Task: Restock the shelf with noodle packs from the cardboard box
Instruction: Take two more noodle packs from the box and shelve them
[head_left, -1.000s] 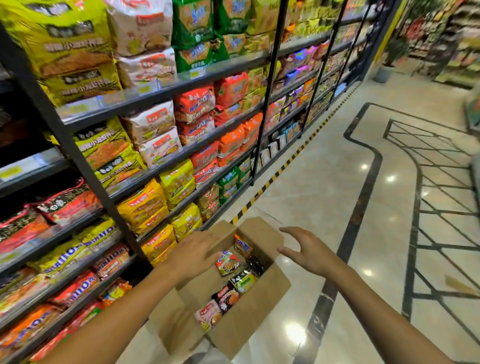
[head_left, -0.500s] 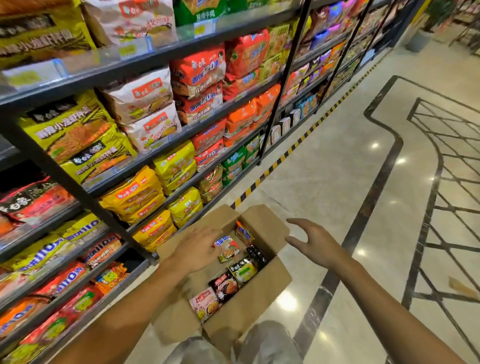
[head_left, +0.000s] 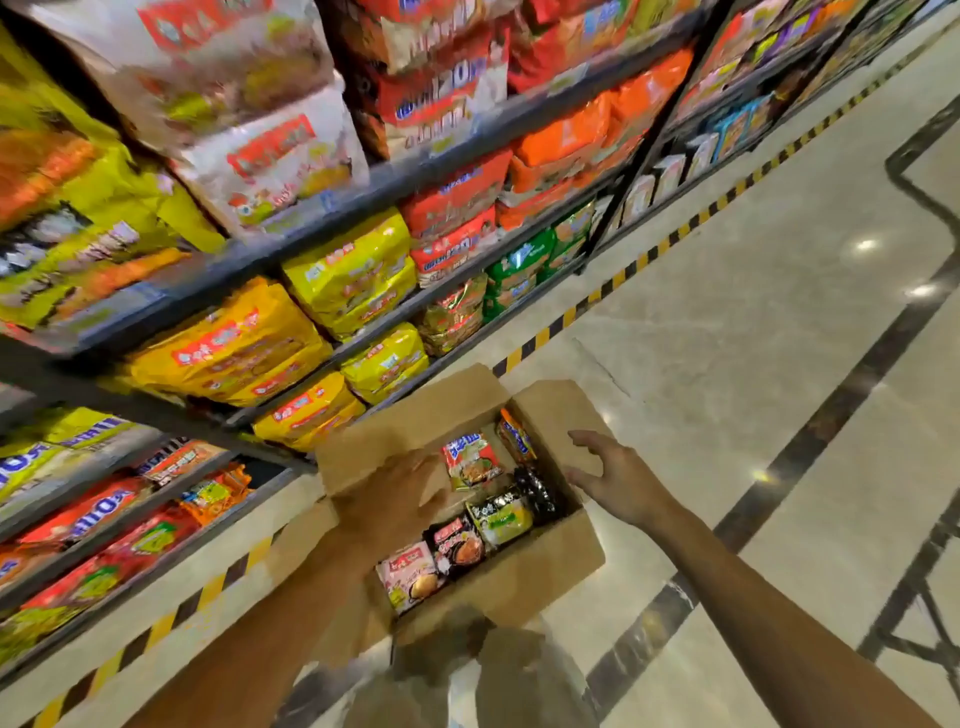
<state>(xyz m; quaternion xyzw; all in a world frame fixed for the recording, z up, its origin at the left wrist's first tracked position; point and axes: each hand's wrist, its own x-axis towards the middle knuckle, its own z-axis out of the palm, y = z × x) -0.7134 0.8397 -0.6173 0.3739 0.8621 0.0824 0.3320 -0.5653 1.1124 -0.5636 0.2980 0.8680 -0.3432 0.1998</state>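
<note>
Yellow, orange and red noodle bags crowd the dark metal shelf (head_left: 322, 218) that fills the left side, stacked in tiers down to the floor, where a black-and-yellow striped strip (head_left: 613, 291) runs along the shelf's base. Just beside the lowest tier, the open cardboard box (head_left: 540, 566) sits on the pale polished floor (head_left: 753, 338), its flaps folded outward. Inside it, noodle packs (head_left: 471, 460) stand on edge in a row: a pink one nearest the person, then a dark one, a green-and-white one, a black one, a red one and an orange one at the far end. The left hand (head_left: 389, 501) lies flat over the box's left flap, fingers straight and spread, tips close to the red pack, holding nothing. On the other side, the right hand (head_left: 618, 480) hovers at the box's right flap with fingers loosely open and thumb apart, also gripping nothing; whether it touches the cardboard cannot be told. Dark inlaid lines cross the floor further right.
</note>
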